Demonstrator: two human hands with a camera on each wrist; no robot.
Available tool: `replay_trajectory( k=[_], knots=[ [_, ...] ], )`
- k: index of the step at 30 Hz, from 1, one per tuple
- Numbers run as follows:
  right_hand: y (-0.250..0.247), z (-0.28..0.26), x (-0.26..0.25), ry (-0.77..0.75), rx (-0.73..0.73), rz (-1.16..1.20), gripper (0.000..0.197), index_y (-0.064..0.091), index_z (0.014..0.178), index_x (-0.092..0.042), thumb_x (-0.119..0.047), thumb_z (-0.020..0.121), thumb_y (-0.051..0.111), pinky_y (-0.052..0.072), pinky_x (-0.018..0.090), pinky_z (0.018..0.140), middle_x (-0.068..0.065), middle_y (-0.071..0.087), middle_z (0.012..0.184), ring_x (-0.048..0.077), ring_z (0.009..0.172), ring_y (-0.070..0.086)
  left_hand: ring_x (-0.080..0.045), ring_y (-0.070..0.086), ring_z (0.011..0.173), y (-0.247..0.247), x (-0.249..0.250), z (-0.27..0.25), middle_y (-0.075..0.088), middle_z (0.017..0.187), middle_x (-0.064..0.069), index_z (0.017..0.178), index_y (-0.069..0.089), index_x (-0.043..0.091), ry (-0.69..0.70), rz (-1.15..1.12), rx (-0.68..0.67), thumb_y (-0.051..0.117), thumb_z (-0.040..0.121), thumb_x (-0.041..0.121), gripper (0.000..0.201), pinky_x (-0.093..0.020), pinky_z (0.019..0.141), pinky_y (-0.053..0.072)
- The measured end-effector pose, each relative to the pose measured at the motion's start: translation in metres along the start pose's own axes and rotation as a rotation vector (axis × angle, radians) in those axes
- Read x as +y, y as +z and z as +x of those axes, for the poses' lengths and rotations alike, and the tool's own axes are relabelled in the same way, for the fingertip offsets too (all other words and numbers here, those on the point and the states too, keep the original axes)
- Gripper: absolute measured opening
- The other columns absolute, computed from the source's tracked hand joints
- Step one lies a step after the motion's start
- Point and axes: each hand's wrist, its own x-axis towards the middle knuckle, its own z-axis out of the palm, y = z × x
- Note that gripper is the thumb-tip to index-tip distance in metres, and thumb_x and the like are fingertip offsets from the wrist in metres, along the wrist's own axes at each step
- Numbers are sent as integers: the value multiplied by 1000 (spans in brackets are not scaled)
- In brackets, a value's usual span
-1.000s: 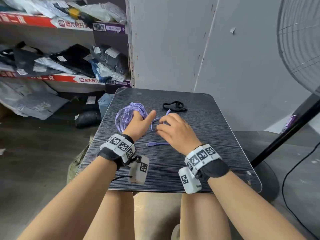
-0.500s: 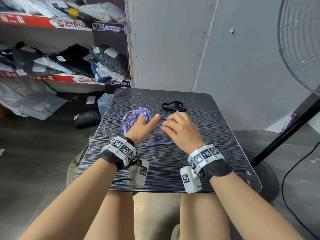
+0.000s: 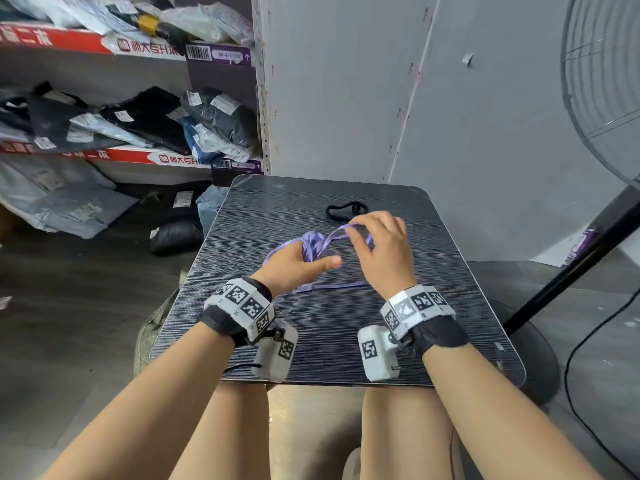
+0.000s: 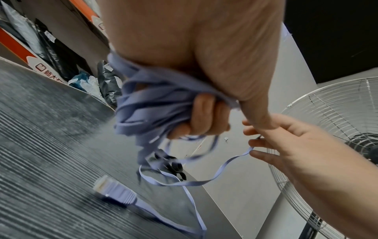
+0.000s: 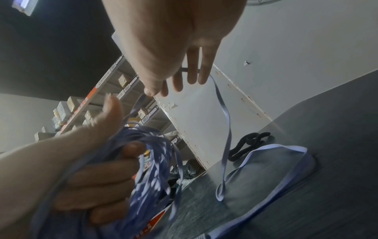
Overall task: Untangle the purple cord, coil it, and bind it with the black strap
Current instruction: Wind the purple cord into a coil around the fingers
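Note:
My left hand [image 3: 298,261] grips a bundle of loops of the flat purple cord [image 3: 313,242], fingers curled round it [image 4: 204,116] and thumb stretched out to the right. My right hand [image 3: 377,244], raised just right of the bundle, pinches one loose strand [image 5: 223,113] at its fingertips; the strand arcs back to the bundle. The cord's tail lies on the table between my wrists and ends in a pale plug [image 3: 303,289], also close in the left wrist view [image 4: 114,190]. The black strap [image 3: 343,210] lies curled on the table [image 3: 346,334] just beyond my right hand [image 5: 247,142].
The small dark striped table stands over my knees. Shelves of bagged parcels [image 3: 138,126] fill the left. A grey wall [image 3: 381,98] is behind, and a standing fan [image 3: 609,81] with its black pole [image 3: 571,268] is at the right.
My right hand has risen and moved right and away, drawing a strand up from the bundle. My left hand has shifted right with the bundle.

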Motion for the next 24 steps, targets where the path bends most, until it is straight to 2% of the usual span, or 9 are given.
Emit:
replay_trajectory(
  k=[2,5,8,10,13,16,19,22,24],
  knots=[
    [0,1,1,52,-75,32,23,65,105,-19,-34,93,52,39,26,84,0,59,107,22,97,50,-17,26,41,1,2,-2,29,50,-4,64,36,7,-15,-67,-18,63,82,51,54,-27,47,26],
    [2,-1,3,124,-238,84,26,63,113,-21,-33,95,48,41,35,95,-1,56,116,20,111,47,-14,22,40,-1,10,-6,27,48,4,62,32,13,18,-254,-113,59,92,28,43,-24,45,22],
    [-3,-5,2,112,-244,257,31,58,123,-26,-24,94,50,40,39,101,-7,52,126,11,120,42,-12,17,41,-3,17,-10,25,46,6,55,32,20,36,-367,-151,54,95,19,45,-22,44,18],
    [-7,-6,-3,107,-332,430,52,45,134,-31,-14,85,51,31,37,111,-9,42,140,6,132,32,-13,16,41,-3,19,-11,25,46,4,52,35,21,34,-420,-147,53,95,20,47,-20,43,20],
    [-11,-6,-15,79,-512,511,75,30,140,-39,-13,74,55,20,36,116,-7,23,152,5,142,15,-10,18,38,-2,23,-10,26,46,4,51,39,21,0,-489,-187,52,95,16,46,-17,40,20],
    [-15,2,-23,22,-680,501,78,34,137,-39,-9,73,67,21,39,115,-4,20,154,6,143,13,-8,19,35,-2,27,-11,27,42,6,57,38,13,-51,-495,-286,53,93,14,39,-16,39,19],
    [-17,11,-27,-67,-820,429,78,39,136,-33,-2,72,69,22,33,113,-5,27,151,5,140,17,-9,20,34,-5,24,-11,29,39,2,54,41,11,-84,-429,-352,58,91,18,41,-19,41,16],
    [-15,15,-27,-122,-879,312,69,46,132,-26,-6,72,73,31,20,102,-6,46,135,4,124,35,-11,24,32,-7,22,-14,34,39,-3,48,49,10,-85,-384,-434,66,83,19,40,-17,39,17],
    [-13,12,-29,-76,-858,385,59,51,124,-25,-14,72,78,39,12,92,-9,54,122,2,111,48,-9,28,30,-7,19,-15,40,37,0,48,50,8,-103,-386,-443,67,81,14,38,-15,38,21]
  ],
)
